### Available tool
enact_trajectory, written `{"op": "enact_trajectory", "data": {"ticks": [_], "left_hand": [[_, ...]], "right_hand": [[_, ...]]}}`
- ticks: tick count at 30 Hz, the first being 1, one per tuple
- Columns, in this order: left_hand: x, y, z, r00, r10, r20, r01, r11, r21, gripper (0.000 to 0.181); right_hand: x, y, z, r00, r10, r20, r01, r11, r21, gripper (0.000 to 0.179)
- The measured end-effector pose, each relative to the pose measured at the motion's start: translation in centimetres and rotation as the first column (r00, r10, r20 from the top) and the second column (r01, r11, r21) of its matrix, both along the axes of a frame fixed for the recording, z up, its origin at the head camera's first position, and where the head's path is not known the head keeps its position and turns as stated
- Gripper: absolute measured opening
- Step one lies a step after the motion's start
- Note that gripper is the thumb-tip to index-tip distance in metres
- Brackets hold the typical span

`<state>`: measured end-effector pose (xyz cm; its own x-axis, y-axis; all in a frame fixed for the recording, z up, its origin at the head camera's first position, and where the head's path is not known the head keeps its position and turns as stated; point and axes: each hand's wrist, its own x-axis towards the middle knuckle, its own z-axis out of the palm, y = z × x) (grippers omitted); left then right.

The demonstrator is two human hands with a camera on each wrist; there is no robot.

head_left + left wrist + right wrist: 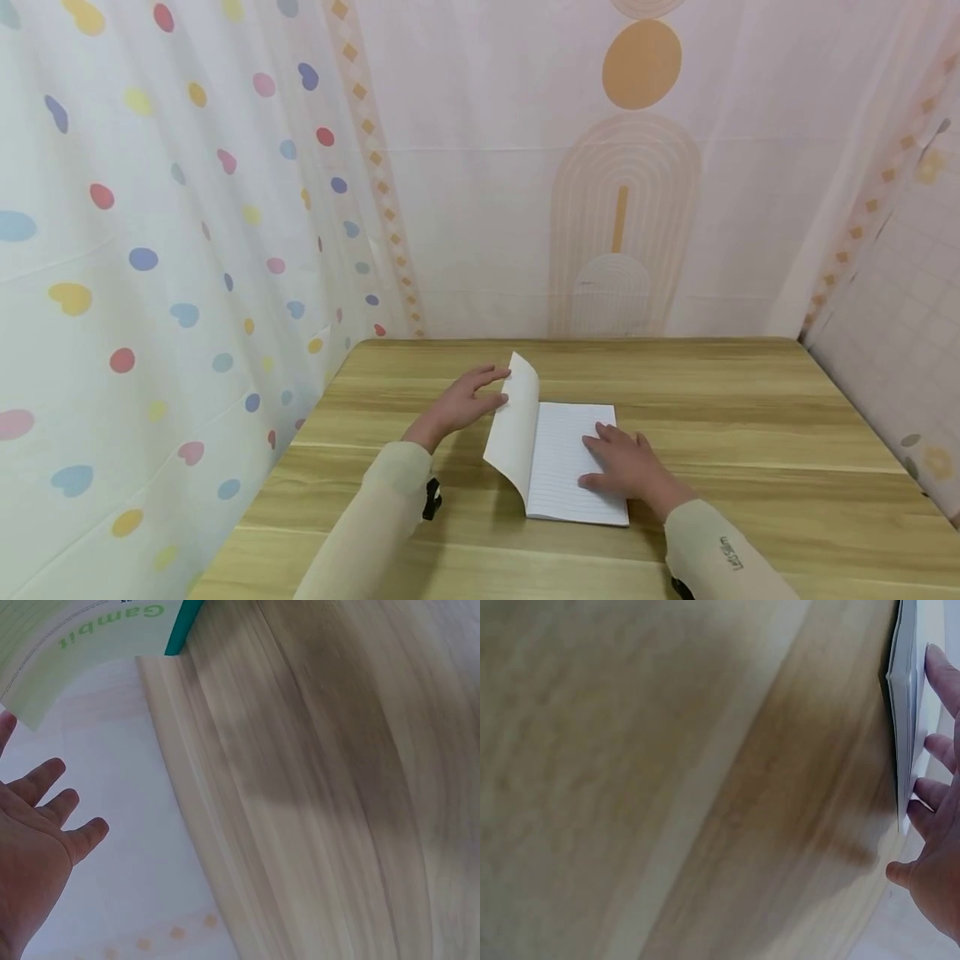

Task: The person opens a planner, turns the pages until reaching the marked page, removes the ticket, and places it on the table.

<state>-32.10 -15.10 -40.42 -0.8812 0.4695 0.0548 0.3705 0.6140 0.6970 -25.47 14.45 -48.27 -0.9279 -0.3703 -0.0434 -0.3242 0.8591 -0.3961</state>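
A notebook lies on the wooden table, its white ruled page (566,471) facing up. Its front cover (516,425) stands half raised and curves over to the left. In the left wrist view the outside of that cover (112,637) is pale green with the word "Gambit", beside a teal spine (184,626). My left hand (465,402) is at the cover's free edge, fingers extended and spread, fingertips at the edge. My right hand (626,462) rests on the right part of the ruled page with fingers spread; in the right wrist view the page stack (906,712) shows edge-on beneath the fingers.
The wood-grain table (420,542) reaches back to a patterned curtain (480,208). A curtain with coloured dots (187,283) hangs along the left side, and another pale curtain (915,292) on the right. Both forearms wear cream sleeves (360,517).
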Motion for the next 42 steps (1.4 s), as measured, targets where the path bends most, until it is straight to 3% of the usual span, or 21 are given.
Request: {"op": "enact_trajectory", "data": {"ticks": [13, 17, 23, 30, 35, 42], "left_hand": [[0.0, -1.4, -1.2, 0.998, 0.046, 0.045, -0.046, 0.999, 0.002, 0.054], [0.2, -1.7, -1.8, 0.996, 0.073, 0.055, -0.072, 0.997, -0.027, 0.057], [0.5, -2.1, -3.2, 0.995, 0.065, 0.077, -0.064, 0.998, -0.019, 0.066], [0.6, -2.6, -5.0, 0.999, 0.033, 0.033, -0.029, 0.993, -0.112, 0.070], [1.0, -2.8, -5.8, 0.997, 0.063, 0.044, -0.056, 0.986, -0.158, 0.070], [1.4, -2.8, -6.8, 0.999, 0.043, 0.000, -0.042, 0.959, -0.281, 0.071]], "right_hand": [[0.5, 1.3, -0.2, 1.000, 0.010, 0.002, -0.010, 0.999, -0.034, 0.072], [0.6, 1.9, -0.4, 1.000, 0.010, 0.004, -0.010, 0.999, -0.041, 0.073], [0.6, 2.9, -0.7, 1.000, 0.020, -0.003, -0.020, 0.998, -0.064, 0.074], [0.9, 3.7, -0.6, 1.000, 0.019, -0.004, -0.019, 0.997, -0.071, 0.075], [1.1, 4.1, -0.6, 1.000, 0.020, -0.007, -0.020, 0.997, -0.072, 0.076], [1.0, 4.7, -0.9, 0.999, 0.024, -0.023, -0.026, 0.997, -0.067, 0.075]]}}
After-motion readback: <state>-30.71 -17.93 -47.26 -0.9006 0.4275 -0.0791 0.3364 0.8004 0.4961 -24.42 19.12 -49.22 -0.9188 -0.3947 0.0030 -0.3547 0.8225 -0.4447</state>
